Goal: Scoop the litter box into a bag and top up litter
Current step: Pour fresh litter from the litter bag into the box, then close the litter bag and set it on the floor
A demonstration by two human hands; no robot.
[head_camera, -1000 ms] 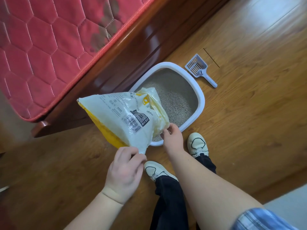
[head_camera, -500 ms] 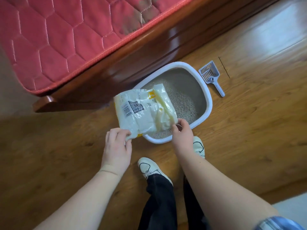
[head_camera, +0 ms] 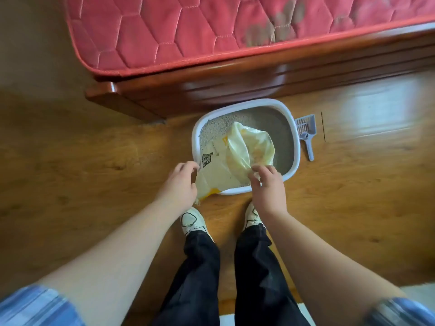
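Behind the litter box runs the biggest thing here, a bed with a red quilted mattress on a glossy dark wood frame. The box sits on the varnished plank floor just in front of that frame, a rounded white plastic tub with grey, gritty litter inside. The litter bag lies slumped across the box's near-left part, its mouth end over the litter and its bottom corner hanging out over the near rim toward my shoes. It is thin, crinkly, pale yellow film with print on it. It looks close to empty, so I judge it light, floppy and a bit slick. It will fold rather than hold a shape, and the best purchase is a pinch at the bottom corners, so that what is left slides out of the mouth. Just beside the box's right rim lies the small lilac plastic scoop, slotted, with a short handle. My right hand is at the box's near rim, fingers narrowed in a pinch on the film. My left hand is at the box's near-left corner, fingers curled against the bag's edge; blur keeps me from telling whether they grip it.
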